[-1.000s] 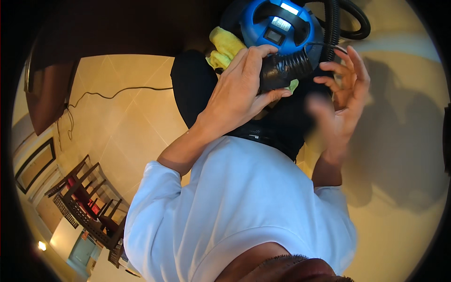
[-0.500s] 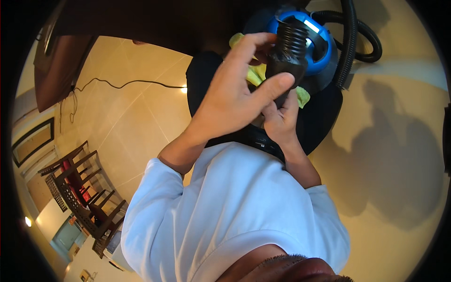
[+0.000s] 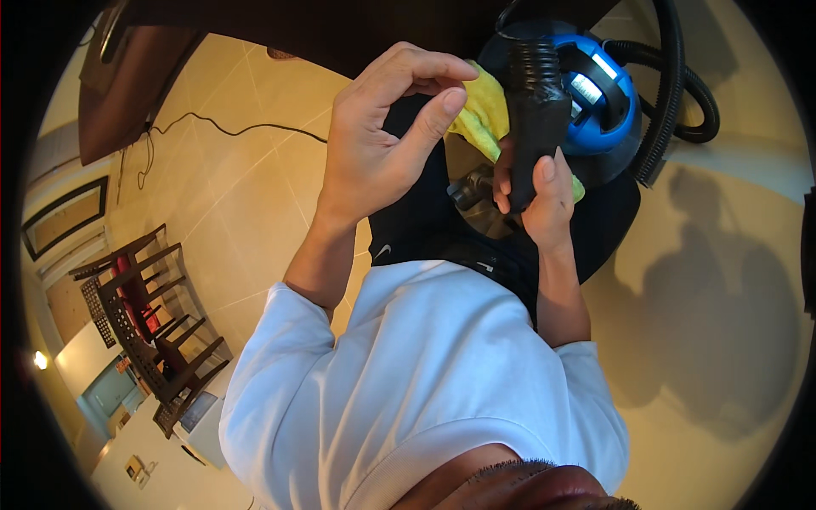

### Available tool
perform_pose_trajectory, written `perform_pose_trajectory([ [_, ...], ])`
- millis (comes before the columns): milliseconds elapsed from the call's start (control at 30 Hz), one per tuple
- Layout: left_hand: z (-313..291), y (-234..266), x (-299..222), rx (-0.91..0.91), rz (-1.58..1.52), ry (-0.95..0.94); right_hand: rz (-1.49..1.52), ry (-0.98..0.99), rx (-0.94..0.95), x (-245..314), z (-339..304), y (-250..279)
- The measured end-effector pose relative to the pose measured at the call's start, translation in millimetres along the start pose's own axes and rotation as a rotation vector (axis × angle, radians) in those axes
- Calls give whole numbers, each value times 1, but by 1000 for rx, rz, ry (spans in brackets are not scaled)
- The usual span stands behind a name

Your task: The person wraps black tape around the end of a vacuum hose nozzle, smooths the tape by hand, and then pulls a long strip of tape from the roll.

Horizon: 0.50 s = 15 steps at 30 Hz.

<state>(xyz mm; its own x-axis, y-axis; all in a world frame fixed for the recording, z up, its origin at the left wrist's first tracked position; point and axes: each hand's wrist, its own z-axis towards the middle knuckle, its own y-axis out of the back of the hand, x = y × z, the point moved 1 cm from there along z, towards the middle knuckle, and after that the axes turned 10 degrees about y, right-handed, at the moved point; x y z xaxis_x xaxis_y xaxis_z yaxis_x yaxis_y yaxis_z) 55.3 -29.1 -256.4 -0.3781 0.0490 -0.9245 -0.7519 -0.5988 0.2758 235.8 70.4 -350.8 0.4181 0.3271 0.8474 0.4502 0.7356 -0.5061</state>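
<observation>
My right hand (image 3: 548, 204) is wrapped round the smooth lower part of a black vacuum hose end (image 3: 541, 127). Its ribbed section points up and away from me. Left of the hose, my left hand (image 3: 374, 161) is raised with nothing in it, its fingers curved and a gap between thumb and forefinger. A yellow cloth (image 3: 482, 110) lies behind the hose and partly behind my left fingertips. Beyond the hose stands a vacuum cleaner with a blue top (image 3: 627, 98), partly covered by it.
A dark tube fitting (image 3: 467, 189) shows between my legs. The vacuum's ribbed black hose (image 3: 667, 93) loops at the right by the wall. Dark furniture (image 3: 340, 34) overhangs the far side. A thin cable (image 3: 229, 132) crosses the tiled floor, and a dark chair (image 3: 153, 323) stands left.
My left hand has come off the hose end and moved left. My right hand keeps its hold, and the hose end now sits slightly farther right and lower.
</observation>
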Motion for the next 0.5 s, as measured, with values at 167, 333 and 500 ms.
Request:
perform_pose_trajectory([
  [167,-1,-2,3,30,75,-10,-9,-57,-81,5,5,-12],
  [333,-3,16,18,-84,73,-7,-269,-13,19,-7,0,-28],
  [500,-16,30,16,-168,87,39,-434,45,99,-13,5,-49],
])
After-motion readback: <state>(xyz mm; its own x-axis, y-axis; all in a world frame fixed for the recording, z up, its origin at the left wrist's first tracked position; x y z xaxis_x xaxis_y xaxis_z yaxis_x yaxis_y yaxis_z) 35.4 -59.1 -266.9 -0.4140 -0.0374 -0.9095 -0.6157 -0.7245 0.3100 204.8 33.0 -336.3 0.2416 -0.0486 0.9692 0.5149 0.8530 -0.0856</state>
